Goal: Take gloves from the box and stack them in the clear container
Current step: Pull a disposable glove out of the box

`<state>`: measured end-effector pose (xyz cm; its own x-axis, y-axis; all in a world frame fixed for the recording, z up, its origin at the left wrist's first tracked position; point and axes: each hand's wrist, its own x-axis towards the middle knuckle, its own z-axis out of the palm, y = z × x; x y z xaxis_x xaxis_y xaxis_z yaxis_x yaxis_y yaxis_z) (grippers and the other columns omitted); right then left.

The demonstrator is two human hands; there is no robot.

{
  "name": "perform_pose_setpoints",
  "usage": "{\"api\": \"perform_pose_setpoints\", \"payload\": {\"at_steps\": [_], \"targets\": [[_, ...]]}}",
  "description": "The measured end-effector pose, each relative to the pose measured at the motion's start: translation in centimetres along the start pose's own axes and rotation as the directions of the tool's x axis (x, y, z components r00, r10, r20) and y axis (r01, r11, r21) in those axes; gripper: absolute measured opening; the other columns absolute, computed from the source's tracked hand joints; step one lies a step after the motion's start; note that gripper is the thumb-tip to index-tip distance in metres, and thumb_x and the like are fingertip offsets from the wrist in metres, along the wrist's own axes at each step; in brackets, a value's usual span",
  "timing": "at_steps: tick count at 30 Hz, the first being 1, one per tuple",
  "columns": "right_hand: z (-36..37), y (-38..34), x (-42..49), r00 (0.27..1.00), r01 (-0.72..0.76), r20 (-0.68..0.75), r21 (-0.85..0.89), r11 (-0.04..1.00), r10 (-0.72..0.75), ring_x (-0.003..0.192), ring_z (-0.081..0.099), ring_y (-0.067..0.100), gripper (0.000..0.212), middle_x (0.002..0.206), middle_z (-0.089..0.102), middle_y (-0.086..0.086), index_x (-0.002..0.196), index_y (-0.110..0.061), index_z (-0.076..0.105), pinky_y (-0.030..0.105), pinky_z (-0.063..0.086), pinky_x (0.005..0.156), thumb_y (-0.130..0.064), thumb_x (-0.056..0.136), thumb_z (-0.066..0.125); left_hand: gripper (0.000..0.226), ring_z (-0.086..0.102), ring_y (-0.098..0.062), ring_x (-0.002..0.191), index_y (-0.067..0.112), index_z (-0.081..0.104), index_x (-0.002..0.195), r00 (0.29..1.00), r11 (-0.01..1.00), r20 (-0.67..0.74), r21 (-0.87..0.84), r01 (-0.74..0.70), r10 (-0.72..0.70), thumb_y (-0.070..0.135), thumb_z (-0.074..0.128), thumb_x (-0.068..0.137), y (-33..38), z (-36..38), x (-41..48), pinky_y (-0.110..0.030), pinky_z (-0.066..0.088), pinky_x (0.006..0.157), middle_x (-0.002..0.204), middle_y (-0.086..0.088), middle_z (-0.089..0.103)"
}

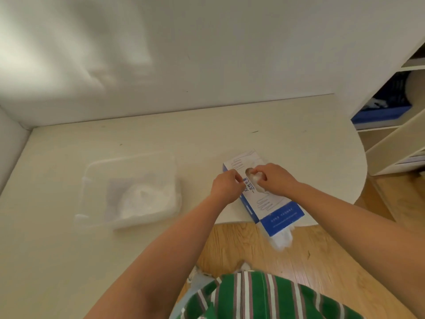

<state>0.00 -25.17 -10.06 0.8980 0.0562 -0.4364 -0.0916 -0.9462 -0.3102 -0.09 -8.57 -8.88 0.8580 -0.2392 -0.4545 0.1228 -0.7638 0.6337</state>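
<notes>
A white and blue glove box [273,209] lies at the table's front edge, its blue end overhanging. My right hand [274,179] sits over the box's top opening, its fingertips pinching a thin clear glove [254,179] at the slot. My left hand [226,186] rests against the box's left side with curled fingers; what they hold is unclear. To the left stands the clear container [96,178] with a pile of clear gloves [147,199] inside. More clear plastic [284,240] hangs from the box's near end.
The cream table [69,249] meets white walls at the back and left. Its rounded right edge gives onto wooden floor [322,261]. A white shelf unit [391,134] with a blue bin stands at the right.
</notes>
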Motion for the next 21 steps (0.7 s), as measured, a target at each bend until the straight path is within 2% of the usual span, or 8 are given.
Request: {"api": "perform_pose_setpoints", "payload": {"at_steps": [2,4,9,13,15,17,19,21], "targets": [[0.7,0.3,0.2,0.998,0.040,0.041,-0.016,0.999,-0.039,0.100,0.058,0.028,0.046,0.126,0.050,0.012,0.143,-0.027,0.046,0.036,0.052,0.082,-0.025,0.096,0.048,0.010,0.066,-0.027,0.091,0.016,0.055,0.096,1.000,1.000,0.024,0.003,0.015,-0.015,0.023,0.059,0.090,0.5,1.0,0.2,-0.040,0.056,0.081,0.097,-0.007,0.067],[1.2,0.3,0.4,0.999,0.046,0.029,-0.062,0.997,-0.044,0.104,0.056,0.030,0.047,0.129,0.043,0.012,0.145,-0.031,0.042,0.036,0.049,0.082,-0.031,0.098,0.048,0.013,0.065,-0.026,0.088,0.015,0.053,0.093,0.999,0.999,0.012,0.001,0.034,-0.034,0.023,0.062,0.089,0.8,1.4,0.4,-0.040,0.056,0.081,0.084,-0.001,0.061],[2.1,0.7,0.5,0.992,0.032,-0.121,-0.049,0.998,-0.038,0.094,0.059,0.027,0.024,0.116,0.051,0.009,0.117,-0.022,0.062,0.033,0.046,0.075,-0.026,0.097,0.050,0.026,0.052,-0.018,0.076,0.022,0.042,0.071,0.996,0.992,-0.058,0.105,0.074,-0.068,0.017,0.063,0.086,1.4,2.2,0.6,-0.028,0.042,0.067,0.068,0.007,0.047],[1.7,0.9,0.6,0.982,0.049,-0.187,0.163,0.985,-0.018,0.084,0.058,0.020,0.007,0.105,0.054,0.005,0.090,-0.020,0.065,0.033,0.049,0.073,-0.023,0.091,0.058,0.019,0.051,-0.018,0.076,0.018,0.047,0.078,0.994,0.989,-0.074,0.114,0.094,-0.086,0.015,0.065,0.084,1.6,2.5,0.9,-0.027,0.037,0.061,0.070,0.006,0.046],[1.0,1.1,0.8,0.971,0.132,-0.229,0.265,0.955,-0.071,0.079,0.053,0.015,0.005,0.100,0.050,0.003,0.088,-0.021,0.062,0.029,0.046,0.071,-0.025,0.091,0.061,0.028,0.050,-0.019,0.075,0.021,0.041,0.070,0.994,0.987,-0.073,0.128,0.096,-0.088,0.013,0.065,0.083,1.7,2.6,1.1,-0.026,0.036,0.059,0.068,0.005,0.045],[0.1,1.2,0.8,0.951,0.231,-0.278,0.351,0.907,-0.135,0.086,0.053,0.014,0.003,0.102,0.050,0.003,0.092,-0.022,0.059,0.023,0.041,0.074,-0.024,0.093,0.059,0.028,0.050,-0.019,0.075,0.021,0.042,0.070,0.993,0.984,-0.071,0.145,0.105,-0.096,0.013,0.065,0.084,1.8,2.7,1.1,-0.027,0.038,0.060,0.069,0.005,0.047],[-1.2,0.7,0.6,0.939,0.298,-0.307,0.495,0.816,-0.156,0.099,0.057,0.018,0.001,0.107,0.055,0.004,0.097,-0.021,0.055,0.021,0.044,0.079,-0.022,0.097,0.054,0.017,0.052,-0.020,0.077,0.016,0.050,0.081,0.992,0.982,-0.069,0.152,0.115,-0.106,0.014,0.066,0.084,1.7,2.7,1.2,-0.028,0.040,0.064,0.076,0.001,0.052],[-3.0,-0.2,0.2,0.936,0.331,-0.321,0.671,0.663,-0.143,0.097,0.062,0.024,0.005,0.105,0.058,0.002,0.098,-0.021,0.052,0.031,0.052,0.080,-0.024,0.101,0.049,0.017,0.053,-0.020,0.079,0.013,0.055,0.092,0.990,0.981,-0.071,0.142,0.131,-0.122,0.016,0.069,0.083,1.7,2.8,1.3,-0.028,0.041,0.066,0.086,-0.002,0.057]]}}
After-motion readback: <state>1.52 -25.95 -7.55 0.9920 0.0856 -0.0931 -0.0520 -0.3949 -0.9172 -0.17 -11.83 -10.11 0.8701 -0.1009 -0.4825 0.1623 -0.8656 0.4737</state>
